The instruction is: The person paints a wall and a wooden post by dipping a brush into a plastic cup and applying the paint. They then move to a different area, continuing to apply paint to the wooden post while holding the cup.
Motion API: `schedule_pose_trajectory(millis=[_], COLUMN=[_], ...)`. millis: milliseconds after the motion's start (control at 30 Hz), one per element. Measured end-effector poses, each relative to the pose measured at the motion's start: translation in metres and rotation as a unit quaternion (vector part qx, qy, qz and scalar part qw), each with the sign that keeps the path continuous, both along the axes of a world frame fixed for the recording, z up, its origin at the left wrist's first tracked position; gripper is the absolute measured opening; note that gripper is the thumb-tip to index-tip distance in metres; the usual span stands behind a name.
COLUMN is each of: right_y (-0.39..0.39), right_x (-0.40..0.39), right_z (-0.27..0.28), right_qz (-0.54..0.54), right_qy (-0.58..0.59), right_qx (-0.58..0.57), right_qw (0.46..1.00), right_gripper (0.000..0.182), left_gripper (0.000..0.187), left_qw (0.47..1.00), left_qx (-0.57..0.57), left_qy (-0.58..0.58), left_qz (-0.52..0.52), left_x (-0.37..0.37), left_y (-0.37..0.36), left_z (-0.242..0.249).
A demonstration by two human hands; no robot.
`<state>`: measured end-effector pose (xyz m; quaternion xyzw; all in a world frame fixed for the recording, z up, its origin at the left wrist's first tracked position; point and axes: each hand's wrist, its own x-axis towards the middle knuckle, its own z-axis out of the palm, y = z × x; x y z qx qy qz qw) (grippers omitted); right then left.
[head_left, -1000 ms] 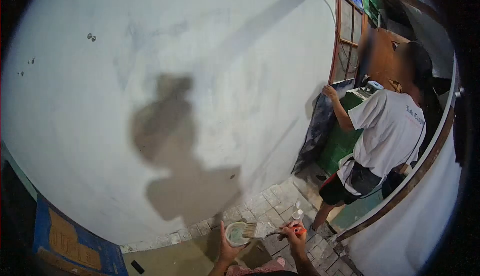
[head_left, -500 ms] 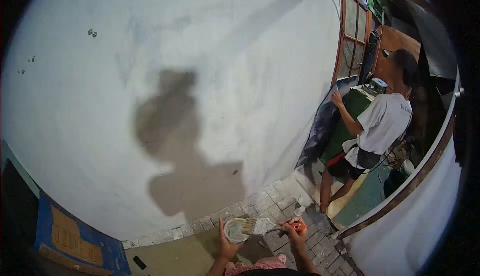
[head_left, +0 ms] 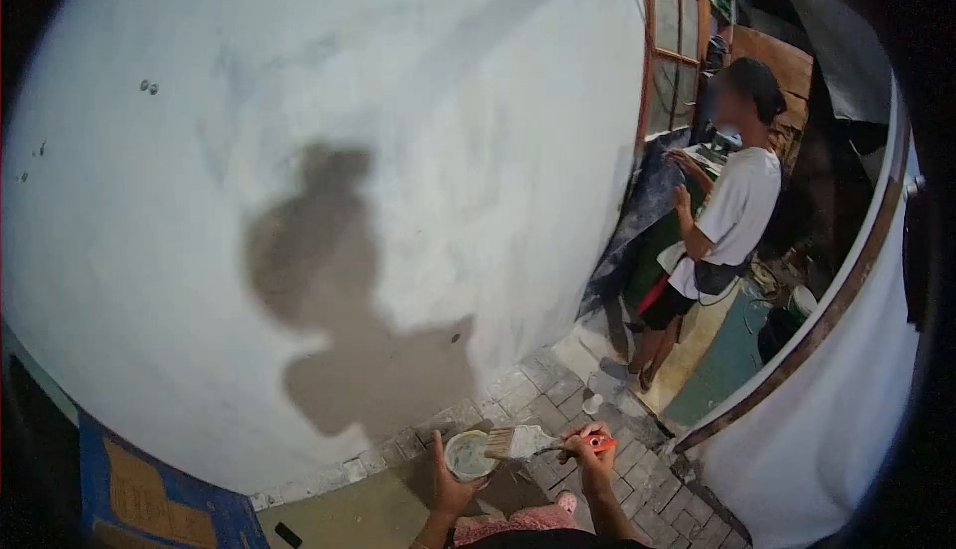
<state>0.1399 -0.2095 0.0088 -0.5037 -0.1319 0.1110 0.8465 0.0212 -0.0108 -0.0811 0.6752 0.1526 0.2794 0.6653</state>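
Note:
At the bottom centre, my left hand (head_left: 453, 489) is wrapped round a round, pale container (head_left: 468, 457) with light contents. My right hand (head_left: 588, 449) grips the red handle of a wide paintbrush (head_left: 518, 442). The brush points left, its bristle tips over the container's right rim; whether they touch it I cannot tell. Its metal ferrule looks smeared with white. Ahead stands a white wall (head_left: 398, 201) with my shadow on it.
Another person (head_left: 737, 191) in a white shirt stands at the right, near a window (head_left: 674, 51). A small white cup (head_left: 593, 404) is on the paving. A blue board (head_left: 234, 519) lies lower left, beside a dark phone-like object (head_left: 288, 534).
The view has shifted slightly. The other person stands more upright, with both forearms raised in front. My hands still hold the container and the brush.

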Motion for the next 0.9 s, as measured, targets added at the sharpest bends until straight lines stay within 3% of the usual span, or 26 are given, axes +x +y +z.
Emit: schedule_pose_trajectory(millis=[67, 167, 233, 267, 333, 467, 567, 633, 667, 733, 767, 800, 867, 900], right_y=[0.003, 0.014, 0.018, 0.020, 0.027, 0.048, 0.062, 0.073, 0.076, 0.091, 0.096, 0.103, 0.119, 0.118], right_x=[-0.007, -0.014, -0.018, -0.020, -0.023, -0.030, -0.032, -0.037, -0.038, -0.041, -0.041, -0.042, -0.041, -0.033], right_z=[-0.001, -0.009, -0.017, -0.022, -0.028, -0.033, -0.034, -0.013, -0.016, -0.009, -0.011, -0.010, 0.003, -0.020], right_qz=[-0.042, -0.118, -0.170, -0.192, -0.247, -0.358, -0.406, -0.426, -0.428, -0.485, -0.490, -0.493, -0.529, -0.556], right_qy=[-0.002, -0.012, -0.022, -0.021, -0.024, -0.032, -0.070, -0.069, -0.065, -0.066, -0.096, -0.128, -0.122, -0.131], right_qx=[-0.009, -0.025, -0.031, -0.017, -0.002, 0.004, -0.017, -0.032, -0.034, -0.029, -0.045, -0.061, -0.056, -0.022], right_qw=[0.999, 0.993, 0.985, 0.981, 0.969, 0.933, 0.911, 0.901, 0.901, 0.872, 0.865, 0.858, 0.838, 0.820], right_gripper=[0.014, 0.013, 0.013, 0.012, 0.012, 0.014, 0.014, 0.014, 0.014, 0.014, 0.014, 0.013, 0.014, 0.015], left_gripper=[0.126, 0.126, 0.129, 0.129, 0.132, 0.132, 0.132, 0.130, 0.130, 0.129, 0.127, 0.127, 0.127, 0.125], left_qw=[1.000, 0.991, 0.993, 0.989, 0.975, 0.937, 0.915, 0.904, 0.887, 0.894, 0.888, 0.869, 0.834, 0.842], left_qx=[0.006, -0.095, 0.013, 0.012, -0.036, -0.087, -0.058, -0.105, -0.102, 0.058, 0.089, 0.097, -0.037, 0.043], left_qy=[0.002, -0.008, 0.023, 0.017, -0.035, -0.036, -0.068, -0.050, -0.059, -0.140, -0.107, -0.117, -0.090, -0.134], left_qz=[-0.013, -0.089, -0.118, -0.144, -0.217, -0.336, -0.394, -0.411, -0.446, -0.421, -0.438, -0.470, -0.543, -0.520], left_x=[0.004, 0.021, 0.041, 0.050, 0.070, 0.105, 0.133, 0.140, 0.156, 0.180, 0.177, 0.184, 0.195, 0.220], left_y=[0.003, 0.019, 0.031, 0.033, 0.040, 0.062, 0.068, 0.072, 0.067, 0.069, 0.072, 0.074, 0.075, 0.064], left_z=[0.000, -0.023, -0.052, -0.061, -0.051, -0.056, -0.065, -0.044, -0.052, -0.065, -0.037, -0.022, -0.004, -0.048])
